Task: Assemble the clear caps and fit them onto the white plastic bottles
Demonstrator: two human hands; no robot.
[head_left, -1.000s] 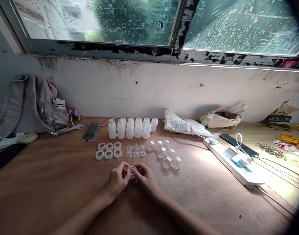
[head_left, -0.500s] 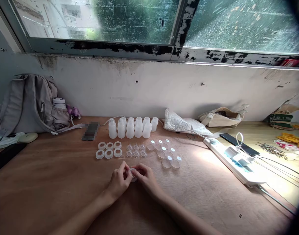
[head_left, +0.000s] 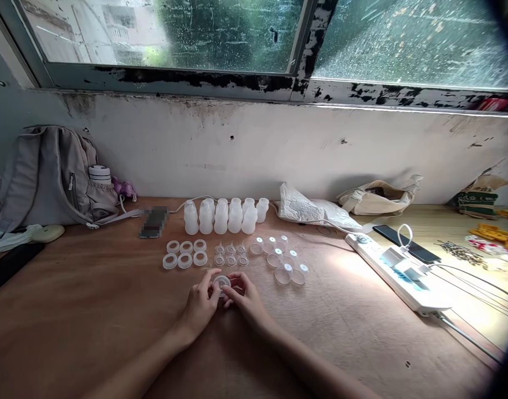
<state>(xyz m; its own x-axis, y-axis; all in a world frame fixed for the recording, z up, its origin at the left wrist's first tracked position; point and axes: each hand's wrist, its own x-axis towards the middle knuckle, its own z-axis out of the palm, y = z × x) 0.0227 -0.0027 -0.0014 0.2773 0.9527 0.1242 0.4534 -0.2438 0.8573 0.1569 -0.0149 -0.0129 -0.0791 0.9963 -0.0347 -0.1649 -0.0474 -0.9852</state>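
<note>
Near the front middle of the table, my left hand (head_left: pixel 201 303) and my right hand (head_left: pixel 246 302) meet around a small round translucent bottle ring (head_left: pixel 222 281). Fingers and thumbs of both hands grip its edges, and its round face is tilted up. Whether a teat sits inside it I cannot tell. Just beyond my hands lie clear teats (head_left: pixel 230 260) in two rows. White bottle rings (head_left: pixel 185 260) are laid out to their left. To the right are several clear domed caps (head_left: pixel 283 275) with pale round marks.
Several white bottles (head_left: pixel 221 217) stand at the back by the wall. Behind on the right are a silvery pouch (head_left: pixel 299 205) and a cloth bag (head_left: pixel 374 198). A power strip (head_left: pixel 397 274) with cables and a phone (head_left: pixel 407 245) lie right; a backpack (head_left: pixel 50 172) is left.
The bottle ring has been tipped so its round face shows more between my fingers. My right fingers have shifted round to its side and underneath. The laid-out parts have stayed put.
</note>
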